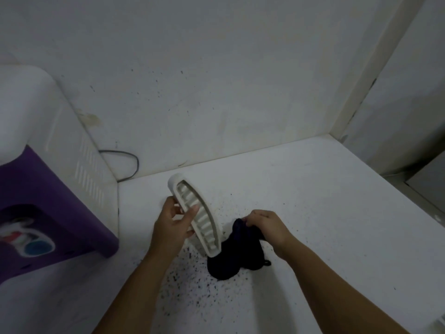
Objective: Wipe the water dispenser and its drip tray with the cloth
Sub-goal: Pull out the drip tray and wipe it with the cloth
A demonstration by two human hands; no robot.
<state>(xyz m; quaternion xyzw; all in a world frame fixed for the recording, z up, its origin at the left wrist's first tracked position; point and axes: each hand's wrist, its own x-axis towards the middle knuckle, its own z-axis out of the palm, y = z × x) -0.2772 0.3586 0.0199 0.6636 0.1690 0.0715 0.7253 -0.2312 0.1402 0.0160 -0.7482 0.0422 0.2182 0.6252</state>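
Gripping drip tray (196,216), fingers (192,210) across it

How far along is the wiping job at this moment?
Done: the drip tray is off the dispenser.

In hand: the left hand holds the tray tilted above the speckled floor, and the right hand grips the dark cloth, which is not yet on the tray.

Left: wiping the tray. Whether the dispenser has been wiped cannot be told.
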